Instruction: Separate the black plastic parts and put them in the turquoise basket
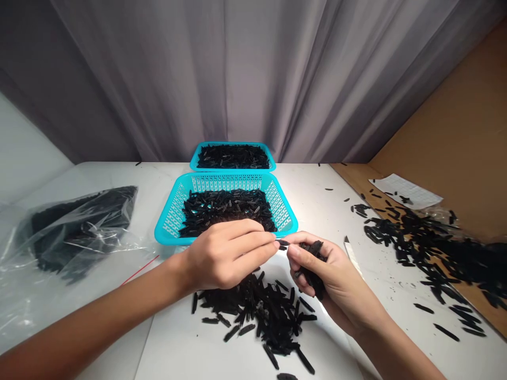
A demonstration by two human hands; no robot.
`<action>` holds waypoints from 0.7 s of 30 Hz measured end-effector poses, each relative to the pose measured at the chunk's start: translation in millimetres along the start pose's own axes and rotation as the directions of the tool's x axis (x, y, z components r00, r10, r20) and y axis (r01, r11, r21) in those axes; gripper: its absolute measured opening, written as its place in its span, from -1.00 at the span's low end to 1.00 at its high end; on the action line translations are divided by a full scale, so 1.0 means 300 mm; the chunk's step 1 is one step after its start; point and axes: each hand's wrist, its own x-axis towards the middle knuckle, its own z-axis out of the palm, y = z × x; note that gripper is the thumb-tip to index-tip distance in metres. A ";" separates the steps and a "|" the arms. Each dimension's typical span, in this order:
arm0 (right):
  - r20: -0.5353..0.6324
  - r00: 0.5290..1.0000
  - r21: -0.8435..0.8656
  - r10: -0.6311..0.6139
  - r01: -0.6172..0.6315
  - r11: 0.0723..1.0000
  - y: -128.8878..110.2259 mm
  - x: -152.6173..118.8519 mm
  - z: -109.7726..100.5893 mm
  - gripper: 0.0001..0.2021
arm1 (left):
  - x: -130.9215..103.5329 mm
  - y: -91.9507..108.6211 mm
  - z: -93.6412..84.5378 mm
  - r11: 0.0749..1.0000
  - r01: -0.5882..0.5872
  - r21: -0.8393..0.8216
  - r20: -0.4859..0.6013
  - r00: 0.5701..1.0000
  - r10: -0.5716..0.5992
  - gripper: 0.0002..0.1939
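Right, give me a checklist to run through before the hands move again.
1. Right hand holding its bunch of thin black sticks: ok, fingers curled around it.
2. Left hand gripping the short black piece at its fingertips: cannot tell; both hands meet there.
3. Nearer rectangular turquoise plastic basket upright: ok, black sticks inside.
4. Loose heap of black sticks below the hands fully visible: not ok, the left hand hides part.
5. Pale, narrow, pointed strip clear of the right hand: cannot tell; it lies right beside it.
6. Black sticks on the right gathered: not ok, scattered across white tabletop and brown board.
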 end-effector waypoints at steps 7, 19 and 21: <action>0.018 1.000 0.003 0.017 -0.017 1.000 0.002 -0.002 -0.002 -0.75 | 0.008 0.003 -0.006 1.000 0.006 0.010 0.000 1.000 -0.006 -0.89; -0.026 0.999 -0.054 -0.021 0.019 0.998 -0.001 0.002 0.000 -0.74 | 0.000 0.007 0.003 0.998 0.069 -0.007 -0.008 0.998 -0.069 -0.98; -0.034 0.998 -0.070 -0.043 0.040 0.997 0.002 0.001 -0.002 -0.74 | -0.004 0.004 0.004 0.994 0.106 -0.026 -0.006 0.994 -0.106 -0.96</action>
